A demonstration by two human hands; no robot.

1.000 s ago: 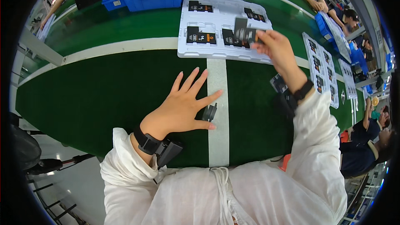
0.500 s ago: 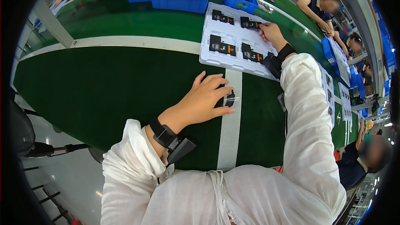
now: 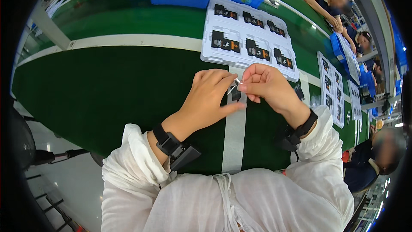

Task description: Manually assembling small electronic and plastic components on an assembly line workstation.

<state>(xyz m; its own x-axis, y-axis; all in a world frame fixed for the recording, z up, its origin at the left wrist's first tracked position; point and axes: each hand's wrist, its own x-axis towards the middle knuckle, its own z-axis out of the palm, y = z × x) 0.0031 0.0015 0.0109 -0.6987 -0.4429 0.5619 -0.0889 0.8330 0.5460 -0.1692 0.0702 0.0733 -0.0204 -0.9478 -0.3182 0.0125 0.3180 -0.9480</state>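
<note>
Factory, green workbench (image 3: pixel 98 90), parts trays (image 3: pixel 207 46), co-workers (image 3: pixel 359 171)

The person wears a loose, thin white top (image 3: pixel 180 206), its fabric softly creased, with a white drawstring (image 3: pixel 224 181) of several strands hanging down the front. Left of the drawstring, a baggy sleeve (image 3: pixel 135 157) bunches at its cuff below a black strap (image 3: pixel 166 139) with a buckle and an angular black box (image 3: pixel 184 157). Right of the drawstring, the other sleeve (image 3: pixel 322 146) is similarly loose, below a black wristband (image 3: pixel 307 125) carrying a dark module (image 3: pixel 286 140) and thin cable (image 3: pixel 296 156).
</note>
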